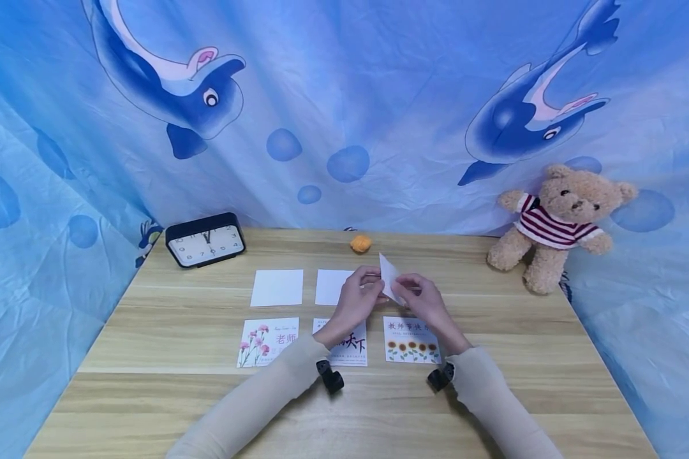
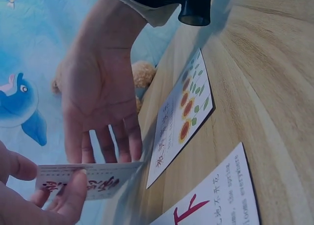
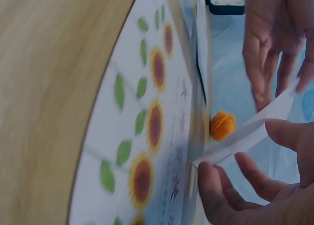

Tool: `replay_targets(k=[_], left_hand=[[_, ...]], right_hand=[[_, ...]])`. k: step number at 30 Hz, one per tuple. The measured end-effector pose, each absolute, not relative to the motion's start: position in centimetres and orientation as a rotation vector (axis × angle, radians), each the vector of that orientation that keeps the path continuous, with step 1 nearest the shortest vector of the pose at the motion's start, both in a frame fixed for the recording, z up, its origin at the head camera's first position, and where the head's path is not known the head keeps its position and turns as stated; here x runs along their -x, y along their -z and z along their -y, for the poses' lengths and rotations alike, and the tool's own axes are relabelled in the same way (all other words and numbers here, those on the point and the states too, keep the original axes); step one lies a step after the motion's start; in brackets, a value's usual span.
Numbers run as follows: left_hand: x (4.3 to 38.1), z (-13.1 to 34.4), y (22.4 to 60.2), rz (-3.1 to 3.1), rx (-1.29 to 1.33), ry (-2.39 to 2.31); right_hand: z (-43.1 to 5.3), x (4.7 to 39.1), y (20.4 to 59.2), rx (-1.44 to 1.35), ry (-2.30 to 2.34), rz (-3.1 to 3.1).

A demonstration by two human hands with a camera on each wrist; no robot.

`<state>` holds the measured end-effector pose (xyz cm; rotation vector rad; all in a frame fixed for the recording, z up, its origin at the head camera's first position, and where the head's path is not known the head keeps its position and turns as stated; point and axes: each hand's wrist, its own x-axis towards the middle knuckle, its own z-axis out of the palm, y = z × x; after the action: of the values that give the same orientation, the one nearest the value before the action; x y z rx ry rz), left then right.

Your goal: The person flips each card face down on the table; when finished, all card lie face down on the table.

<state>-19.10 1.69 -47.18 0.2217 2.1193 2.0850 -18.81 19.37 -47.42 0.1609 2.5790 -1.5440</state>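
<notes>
A white card [image 1: 388, 278] is held up, tilted, between both hands above the table; red lettering shows on its face in the left wrist view. My left hand [image 1: 358, 298] pinches the card's left side, thumb on the printed face [image 2: 93, 182]. On its other side my right hand [image 1: 427, 303] holds the edge between thumb and fingers, seen close up in the right wrist view. Below the hands lie a sunflower card [image 1: 412, 340], a card with large dark lettering [image 1: 349, 347], partly covered by my left arm, and a pink-flower card [image 1: 268, 342].
Two blank white cards lie behind, one at left [image 1: 277, 287] and one [image 1: 328, 287] partly hidden by my left hand. Farther back are a black clock [image 1: 205, 240], an orange ball-like object [image 1: 360, 243] and a teddy bear [image 1: 557, 223]. A blue dolphin curtain [image 1: 344, 115] surrounds the wooden table [image 1: 379, 421].
</notes>
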Motion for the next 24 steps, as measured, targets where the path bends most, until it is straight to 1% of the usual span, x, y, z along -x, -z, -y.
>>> replay_targets(k=[9,15,24], left_hand=[[19.4,-1.5,47.6,-2.062,-0.159,-2.176],[19.6,-1.1,48.0,-2.196,-0.158,-2.064],[19.7,-0.8,48.1,-2.277,-0.138,-1.959]], right_hand=[[-20.5,19.2,47.7,-0.279,1.465,-2.631],[-21.4,19.3,47.8,-0.333,1.480,-2.642],[-22.3,19.4,47.9,-0.336,1.507,-2.673]])
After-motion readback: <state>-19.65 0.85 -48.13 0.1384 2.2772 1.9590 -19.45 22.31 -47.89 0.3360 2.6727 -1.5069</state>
